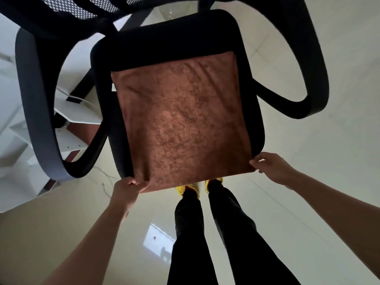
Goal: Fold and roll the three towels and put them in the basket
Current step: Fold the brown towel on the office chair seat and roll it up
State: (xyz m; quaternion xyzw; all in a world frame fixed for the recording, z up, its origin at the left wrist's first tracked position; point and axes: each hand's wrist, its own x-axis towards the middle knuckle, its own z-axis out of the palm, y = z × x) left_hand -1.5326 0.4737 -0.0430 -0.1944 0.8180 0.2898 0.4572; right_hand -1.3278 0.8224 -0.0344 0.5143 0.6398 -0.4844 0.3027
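The left hand (128,187) grips the near-left corner of the brown towel (181,120), with the fingers curled over the hem. The right hand (271,163) pinches the near-right corner, thumb and fingers closed on the edge. Both corners sit at the front edge of the chair seat (164,36), slightly overhanging it.

The towel lies spread flat over most of the seat. Its far edge stops short of the seat's rear edge, and only shallow wrinkles show near the far-left corner.

Handling, as judged:
- The cloth appears soft, light and limp, and will sag between grip points.
- The napped pile will probably cling to the seat fabric, so lift it rather than drag it.
- Hold it at the corners and keep the hem taut between the hands when folding.

No basket or other towels are in view.
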